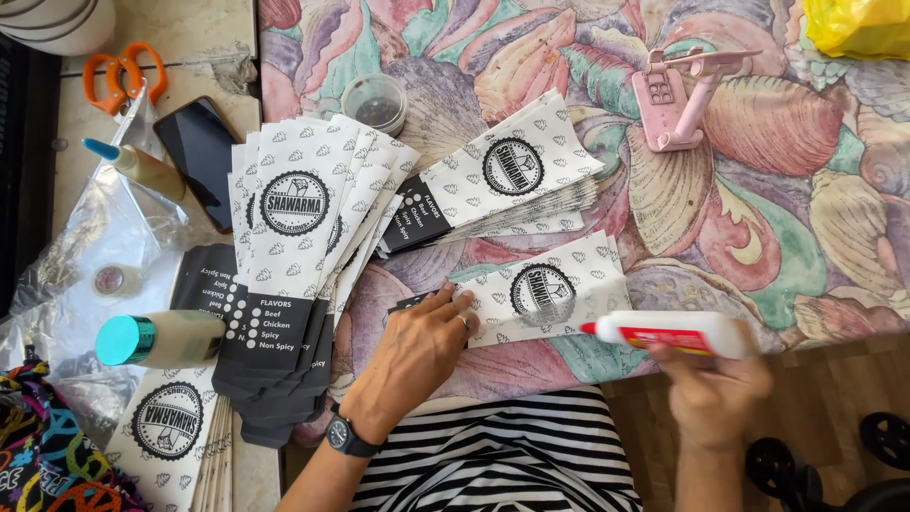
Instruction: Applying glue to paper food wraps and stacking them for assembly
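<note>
My left hand (417, 353), with a ring and a black wristwatch, presses flat on the dark end of a white patterned paper sleeve (545, 292) lying on the colourful shell-print cloth (758, 218). My right hand (713, 393) grips a white glue bottle (678, 333) with a red tip and label, held sideways, its tip pointing left just at the sleeve's right edge. A fanned stack of the same sleeves (303, 246) lies to the left, and another stack (502, 185) lies beyond the held sleeve.
A pink phone stand (678, 100) sits at the back right. A small round tub (375, 100), a black phone (201, 156), orange scissors (118, 76), a glue tube (137, 163) and a teal-capped bottle (156, 339) lie to the left. A yellow bag (858, 24) fills the far corner.
</note>
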